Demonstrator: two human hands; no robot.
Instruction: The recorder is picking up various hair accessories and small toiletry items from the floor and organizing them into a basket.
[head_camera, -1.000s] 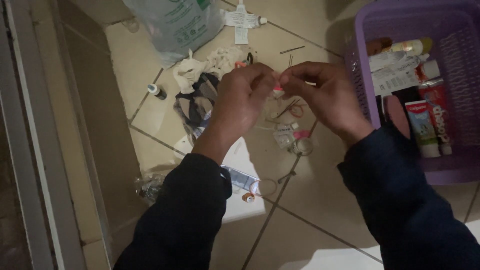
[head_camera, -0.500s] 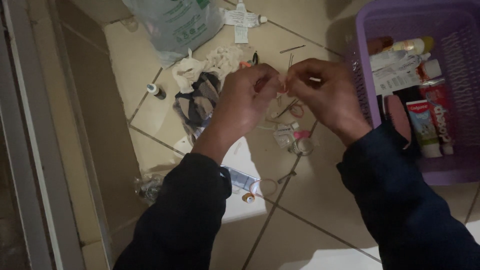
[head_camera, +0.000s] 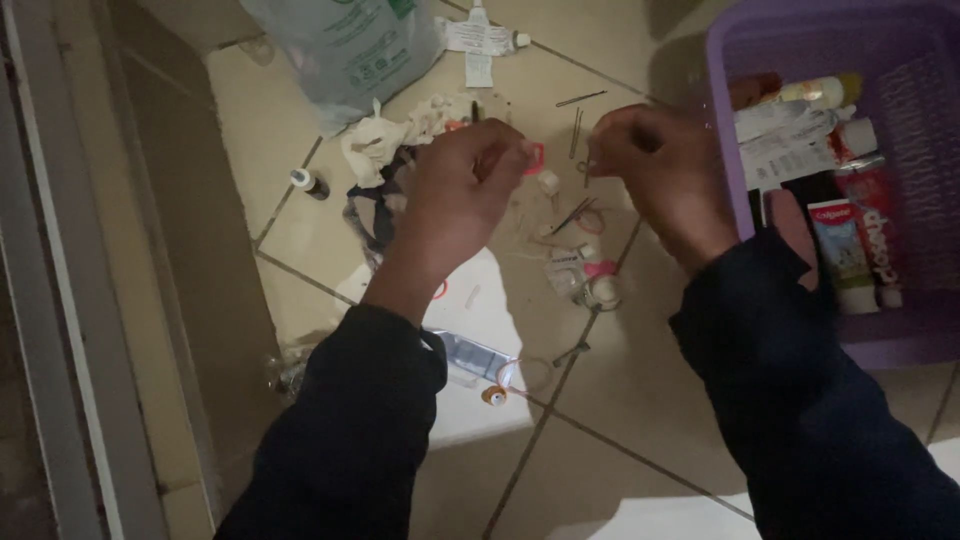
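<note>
Pinching small red loop (head_camera: 534, 157) in your left hand (head_camera: 458, 190), fingertips pressed on it, held above floor (head_camera: 640, 400). Right hand (head_camera: 655, 165) fingers curled tight just beside; grip contents unclear. Hairpins (head_camera: 578, 128) below fingers; purple basket (head_camera: 722, 120) right of them.

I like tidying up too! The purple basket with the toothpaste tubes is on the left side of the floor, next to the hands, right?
Not quite. The purple basket with the toothpaste tubes sits on the right side of the floor, beside the right hand, not on the left. The head view shows it.
</note>
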